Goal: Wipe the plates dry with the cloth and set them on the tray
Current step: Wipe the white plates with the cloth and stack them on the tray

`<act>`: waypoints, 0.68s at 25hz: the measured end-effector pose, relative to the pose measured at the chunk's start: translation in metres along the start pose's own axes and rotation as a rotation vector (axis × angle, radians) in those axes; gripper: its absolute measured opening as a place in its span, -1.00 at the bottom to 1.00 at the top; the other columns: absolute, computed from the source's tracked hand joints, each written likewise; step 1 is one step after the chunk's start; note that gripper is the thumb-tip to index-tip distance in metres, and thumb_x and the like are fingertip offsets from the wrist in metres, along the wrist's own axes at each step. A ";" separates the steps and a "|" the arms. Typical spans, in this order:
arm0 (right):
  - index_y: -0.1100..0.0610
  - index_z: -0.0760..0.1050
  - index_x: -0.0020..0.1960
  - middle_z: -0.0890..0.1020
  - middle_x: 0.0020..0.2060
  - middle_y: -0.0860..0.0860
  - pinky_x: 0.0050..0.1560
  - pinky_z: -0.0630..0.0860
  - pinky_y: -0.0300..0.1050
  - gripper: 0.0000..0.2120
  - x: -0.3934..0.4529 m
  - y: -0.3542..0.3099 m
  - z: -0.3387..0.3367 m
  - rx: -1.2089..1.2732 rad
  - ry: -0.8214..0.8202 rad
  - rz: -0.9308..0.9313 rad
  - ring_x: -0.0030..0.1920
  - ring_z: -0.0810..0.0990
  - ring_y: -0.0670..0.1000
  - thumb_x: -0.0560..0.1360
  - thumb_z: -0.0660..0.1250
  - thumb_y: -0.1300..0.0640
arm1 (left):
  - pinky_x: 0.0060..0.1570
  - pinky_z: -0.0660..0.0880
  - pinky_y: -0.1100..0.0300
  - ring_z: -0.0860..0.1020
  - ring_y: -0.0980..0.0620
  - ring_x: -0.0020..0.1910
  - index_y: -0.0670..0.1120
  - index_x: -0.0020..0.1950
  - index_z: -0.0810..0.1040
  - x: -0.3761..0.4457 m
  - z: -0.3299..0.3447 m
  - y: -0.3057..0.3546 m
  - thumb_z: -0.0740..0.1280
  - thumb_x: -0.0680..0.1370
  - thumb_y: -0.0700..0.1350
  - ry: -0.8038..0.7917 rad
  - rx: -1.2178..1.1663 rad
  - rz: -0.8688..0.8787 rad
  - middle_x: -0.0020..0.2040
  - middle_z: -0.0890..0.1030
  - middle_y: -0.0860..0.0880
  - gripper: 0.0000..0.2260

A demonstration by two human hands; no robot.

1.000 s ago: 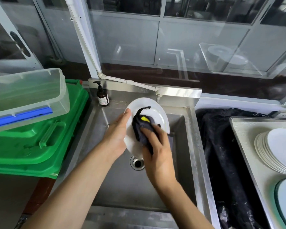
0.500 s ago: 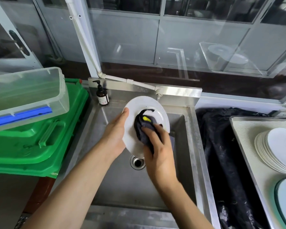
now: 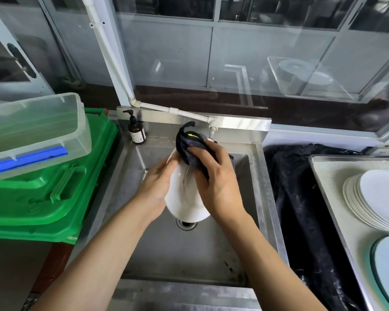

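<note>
Over the stainless steel sink [image 3: 254,198], my left hand [image 3: 156,187] grips the edge of the round white ceramic plate [image 3: 182,198], tilted on edge. My right hand [image 3: 216,176] clutches the dark grey cloth [image 3: 189,143] against the plate's upper rim. Dried white plates [image 3: 373,198] lie stacked on the metal tray [image 3: 328,173] at right.

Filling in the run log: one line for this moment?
phase: wiping | left hand: holds plate over sink | right hand: presses cloth on plate | tray: stacked plates
</note>
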State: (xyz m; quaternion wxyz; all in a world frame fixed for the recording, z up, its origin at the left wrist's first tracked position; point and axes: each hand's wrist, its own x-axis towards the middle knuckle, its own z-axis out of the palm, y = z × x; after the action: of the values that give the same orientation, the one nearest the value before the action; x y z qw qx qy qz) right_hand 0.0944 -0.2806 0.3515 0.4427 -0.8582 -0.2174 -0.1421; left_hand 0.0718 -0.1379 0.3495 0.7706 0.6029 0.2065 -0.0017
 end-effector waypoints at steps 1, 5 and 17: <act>0.08 0.59 0.36 0.49 0.38 0.08 0.46 0.35 -0.19 -0.67 0.004 0.003 -0.002 -0.002 -0.018 -0.032 0.39 0.47 0.04 0.61 0.30 0.20 | 0.37 0.41 0.04 0.57 0.05 0.29 0.09 0.22 0.67 0.000 -0.002 0.001 0.31 0.64 0.01 0.002 0.017 0.014 0.19 0.69 0.08 -0.79; 0.07 0.58 0.35 0.52 0.28 0.07 0.33 0.43 -0.24 -0.67 0.016 0.029 -0.011 0.047 0.047 0.096 0.23 0.54 -0.03 0.60 0.29 0.21 | 0.23 0.47 0.13 0.63 0.18 0.15 0.18 -0.04 0.74 -0.003 -0.006 0.006 0.35 0.61 0.03 0.028 -0.021 0.001 0.06 0.72 0.17 -0.83; 0.05 0.57 0.34 0.51 0.26 0.04 0.29 0.36 -0.45 -0.54 -0.085 0.020 0.022 0.217 0.363 0.434 0.25 0.49 -0.29 0.53 0.32 0.42 | 0.36 0.45 -0.14 0.58 -0.10 0.30 -0.07 0.46 0.45 0.008 0.002 0.016 0.16 0.67 0.15 0.062 -0.375 -0.061 0.32 0.61 -0.10 -0.54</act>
State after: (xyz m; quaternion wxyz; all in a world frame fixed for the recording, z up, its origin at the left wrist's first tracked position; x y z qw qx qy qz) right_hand 0.0316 -0.2937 0.2878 0.5833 -0.7930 0.0399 -0.1710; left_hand 0.0842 -0.1336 0.3621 0.8624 0.4419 0.2448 0.0322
